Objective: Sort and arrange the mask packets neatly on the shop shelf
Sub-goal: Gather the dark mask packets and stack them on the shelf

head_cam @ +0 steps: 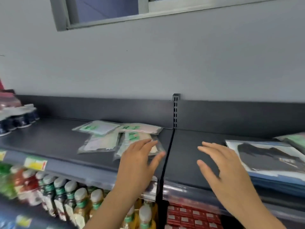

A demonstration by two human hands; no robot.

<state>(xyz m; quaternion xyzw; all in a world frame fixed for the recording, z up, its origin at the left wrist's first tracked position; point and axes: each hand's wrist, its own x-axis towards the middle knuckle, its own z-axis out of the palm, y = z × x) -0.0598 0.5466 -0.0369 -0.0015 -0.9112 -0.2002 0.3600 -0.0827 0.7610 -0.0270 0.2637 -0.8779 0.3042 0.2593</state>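
Under the left hand (138, 160), fingers (149, 143) spread and empty: nearest mask packet (132, 142), long axis running away toward the shelf (189, 162) back; right hand (221, 166) open, farther off.

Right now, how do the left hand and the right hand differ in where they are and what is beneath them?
The left hand reaches over a clear mask packet left of the shelf seam; the right hand is over bare shelf right of it. The left is beside the loose packets; the right is near the dark-printed packet. Both are open, palm down, holding nothing.
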